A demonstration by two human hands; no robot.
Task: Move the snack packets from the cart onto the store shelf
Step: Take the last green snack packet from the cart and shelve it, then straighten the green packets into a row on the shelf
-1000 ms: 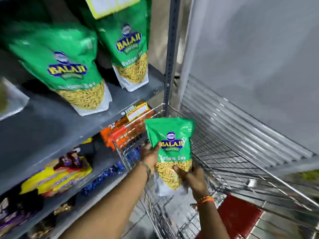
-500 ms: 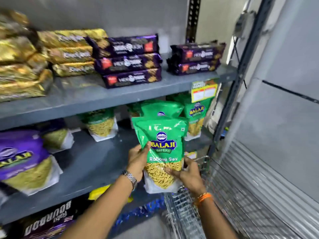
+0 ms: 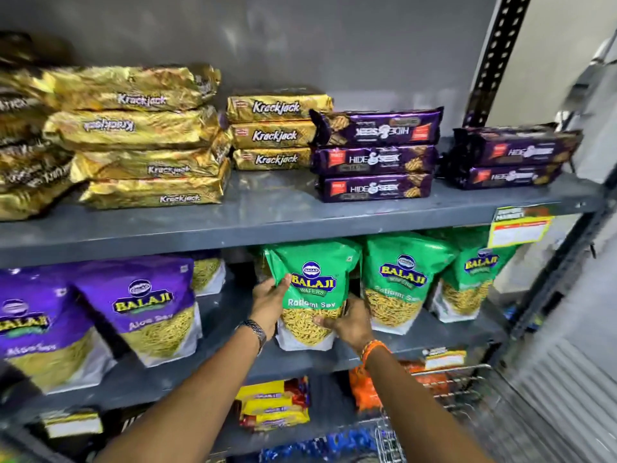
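A green Balaji Ratlami Sev packet (image 3: 312, 289) stands upright on the middle grey shelf (image 3: 417, 339), held from both sides. My left hand (image 3: 268, 300) grips its left edge; my right hand (image 3: 347, 320) grips its lower right corner. Two more green packets (image 3: 402, 282) (image 3: 470, 279) stand to its right on the same shelf. The wire cart (image 3: 444, 389) shows only its rim at the lower right; its contents are hidden.
Purple Balaji Aloo Sev packets (image 3: 147, 305) stand left on the middle shelf. The top shelf (image 3: 267, 222) carries gold Krackjack stacks (image 3: 143, 142) and purple Hide & Seek packs (image 3: 375, 158). Yellow packs (image 3: 273, 406) lie on the lower shelf. A grey wall panel (image 3: 574, 379) is at right.
The green packet has risen out of the cart and gone forward onto the middle shelf, both hands still on it. The view has swung up from the cart to the shelves.
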